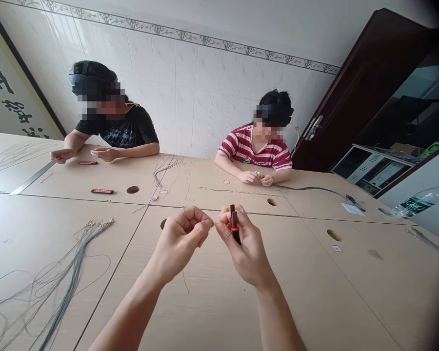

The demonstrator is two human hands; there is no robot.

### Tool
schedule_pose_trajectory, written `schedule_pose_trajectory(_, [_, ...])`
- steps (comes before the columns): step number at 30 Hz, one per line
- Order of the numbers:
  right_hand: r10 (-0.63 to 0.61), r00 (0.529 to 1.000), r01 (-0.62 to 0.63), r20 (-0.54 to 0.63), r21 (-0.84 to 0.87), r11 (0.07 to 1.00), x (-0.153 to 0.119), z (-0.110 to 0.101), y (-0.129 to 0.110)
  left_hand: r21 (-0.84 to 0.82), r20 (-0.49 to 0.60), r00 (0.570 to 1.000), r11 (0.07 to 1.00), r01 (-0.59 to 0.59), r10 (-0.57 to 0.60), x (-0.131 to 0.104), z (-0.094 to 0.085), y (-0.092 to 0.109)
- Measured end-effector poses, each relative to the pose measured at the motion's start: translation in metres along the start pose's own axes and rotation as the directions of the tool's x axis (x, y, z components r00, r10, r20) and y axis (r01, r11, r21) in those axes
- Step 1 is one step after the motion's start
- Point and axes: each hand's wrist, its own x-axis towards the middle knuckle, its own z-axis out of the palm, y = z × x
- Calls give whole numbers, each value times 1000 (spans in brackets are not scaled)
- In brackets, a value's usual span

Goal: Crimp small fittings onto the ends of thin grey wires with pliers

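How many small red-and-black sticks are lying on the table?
2. One stick lies before the person in black; the other stick is nearer the camera, left of a round hole. More may be hidden.

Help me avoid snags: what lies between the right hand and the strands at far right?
Head view: between right hand and strands, a panel seam, table hole, small card and brownish patch.
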Motion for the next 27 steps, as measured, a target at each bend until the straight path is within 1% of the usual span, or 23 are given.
schedule_pose_trajectory(5, [-25,999,23,-39,-42,999,-2,2,1,-35,-52,998,999,21,-23,2,1,0])
schedule_pose_trajectory(9, [-107,988,92,-115,-126,988,-2,6,4,-76,-128,991,997,20,-30,3,1,0])
schedule_pose_trajectory(12, [-143,980,120,-140,-159,980,-2,8,7,-103,-134,990,994,20,-34,3,-1,-1])
schedule_pose_trajectory(21, [-88,990,75,-106,-116,990,-2,8,3,-57,-70,998,998,1,-5,1,2,3])
schedule_pose_trajectory(24, [-27,996,22,-81,-51,998,-2,6,1,8,-44,998,999,-52,52,1,2,3])
schedule_pose_trajectory(27, [40,998,-39,-58,16,999,-3,4,1,101,-86,988,988,-121,130,1,3,2])
